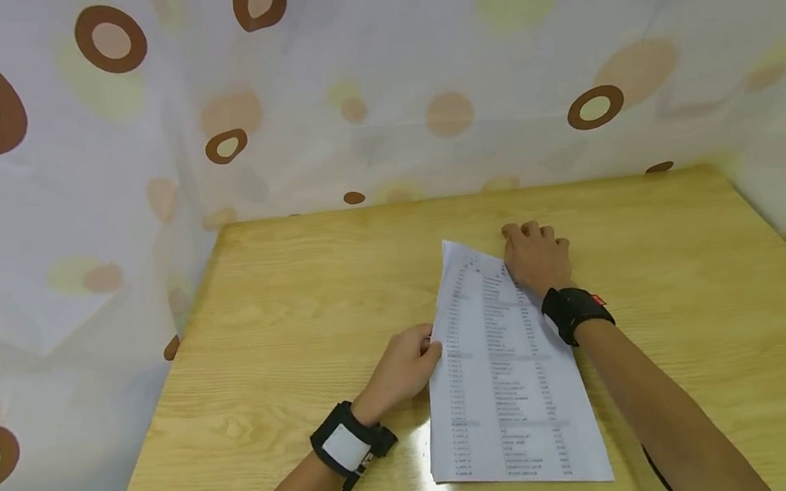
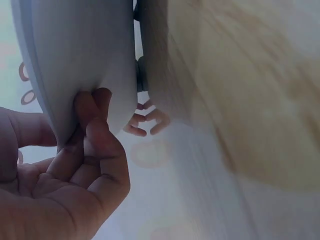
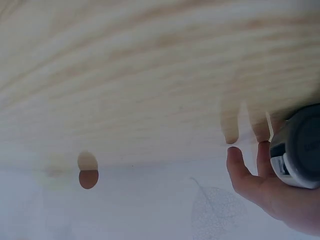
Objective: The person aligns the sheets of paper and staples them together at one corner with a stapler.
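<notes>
Head view: I see a printed sheet point(image 1: 508, 374) lying flat on the table point(image 1: 287, 298), nearer the front edge than the back and a little right of centre, its long side running front to back with a slight tilt. The left hand point(image 1: 404, 366) meets the sheet's left edge about midway along it; its fingers are curled against that edge. In the left wrist view the fingers point(image 2: 95, 130) pinch the paper point(image 2: 85, 65), which lifts in a shallow curve there. The right hand point(image 1: 536, 257) lies palm down on the sheet's far right corner, fingers fairly straight and pressing it to the table; part of that corner is covered by the hand. In the right wrist view the fingertips point(image 3: 235, 160) touch the wood, though the blur is strong and I cannot be sure how flat they lie. Each wrist carries a black band point(image 1: 576, 312). A curtain point(image 1: 382, 86) printed with brown rings and pale ovals hangs along the back and left edges of the table and closes off everything beyond. A bright glare patch sits near the front edge, just left of the sheet.
</notes>
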The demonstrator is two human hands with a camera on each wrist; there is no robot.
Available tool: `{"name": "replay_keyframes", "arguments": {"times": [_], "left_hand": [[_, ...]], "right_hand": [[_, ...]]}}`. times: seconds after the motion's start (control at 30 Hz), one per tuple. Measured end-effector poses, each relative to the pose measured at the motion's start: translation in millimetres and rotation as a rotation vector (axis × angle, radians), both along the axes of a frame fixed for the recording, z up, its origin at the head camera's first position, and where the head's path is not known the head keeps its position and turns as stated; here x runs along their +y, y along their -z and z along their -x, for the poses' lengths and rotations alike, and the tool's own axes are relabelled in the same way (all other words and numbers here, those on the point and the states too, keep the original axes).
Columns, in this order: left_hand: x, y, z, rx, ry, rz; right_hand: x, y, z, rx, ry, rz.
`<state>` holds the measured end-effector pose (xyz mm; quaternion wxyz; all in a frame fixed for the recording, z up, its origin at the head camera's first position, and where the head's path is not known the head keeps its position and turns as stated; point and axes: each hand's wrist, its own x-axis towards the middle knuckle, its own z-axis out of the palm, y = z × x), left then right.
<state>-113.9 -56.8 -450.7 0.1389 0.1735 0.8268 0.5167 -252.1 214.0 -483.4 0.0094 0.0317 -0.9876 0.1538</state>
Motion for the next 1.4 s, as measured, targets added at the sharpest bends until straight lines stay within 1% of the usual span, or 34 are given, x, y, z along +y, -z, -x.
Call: {"name": "replay_keyframes", "arguments": {"times": [0.2, 0.27, 0.33, 0.4, 0.53, 0.67, 0.73, 0.8, 0.87, 0.9, 0.97, 1.03, 1.1, 1.17, 1.2, 1.3, 1.4], "left_hand": [[-4.1, 13.2, -0.3, -0.027, 0.025, 0.034], [-6.0, 16.1, 0.8, -0.031, 0.024, 0.027], [-7.8, 19.0, 3.3, -0.028, 0.014, 0.021], [-8.6, 21.2, 6.8, -0.020, 0.000, 0.018], [-7.6, 26.4, 15.1, 0.000, -0.029, 0.015], [-2.6, 33.4, 21.9, 0.010, -0.044, -0.008], [0.0, 36.0, 25.0, 0.003, -0.047, -0.024], [0.3, 38.1, 27.7, -0.009, -0.049, -0.035], [-0.2, 39.6, 30.0, -0.022, -0.053, -0.041], [-0.6, 40.1, 30.9, -0.026, -0.055, -0.043], [-1.4, 40.7, 32.2, -0.033, -0.059, -0.045], [-1.7, 41.2, 33.5, -0.032, -0.058, -0.046], [-1.3, 40.8, 34.7, -0.026, -0.055, -0.051], [-0.5, 40.3, 36.0, -0.013, -0.052, -0.046], [-0.1, 39.7, 36.7, -0.006, -0.051, -0.043], [0.3, 37.4, 38.8, 0.010, -0.052, -0.026], [-0.6, 34.5, 40.1, 0.026, -0.053, -0.006]], "right_hand": [[-3, 25.7, -4.4, -0.026, 0.043, 0.021], [-5, 34.2, -1.3, -0.013, 0.039, 0.031], [-6, 39.1, 4.1, -0.002, 0.028, 0.043], [-7, 41.0, 11.2, 0.009, 0.019, 0.065], [-3, 38.1, 24.4, 0.046, 0.000, 0.142], [6, 39.7, 29.7, 0.141, -0.010, 0.198], [8, 41.4, 30.3, 0.204, -0.002, 0.215], [9, 41.3, 31.6, 0.248, -0.005, 0.245], [9, 39.2, 31.4, 0.242, -0.046, 0.294], [10, 37.3, 30.5, 0.216, -0.075, 0.307], [14, 32.0, 26.5, 0.141, -0.153, 0.287], [21, 26.0, 19.9, 0.065, -0.228, 0.220], [30, 20.8, 11.6, 0.029, -0.269, 0.123], [41, 17.7, 3.5, 0.022, -0.287, 0.058], [46, 16.9, -0.2, 0.018, -0.281, 0.043], [60, 16.1, -9.0, 0.014, -0.278, 0.020], [66, 14.3, -13.3, 0.021, -0.288, 0.001]]}}
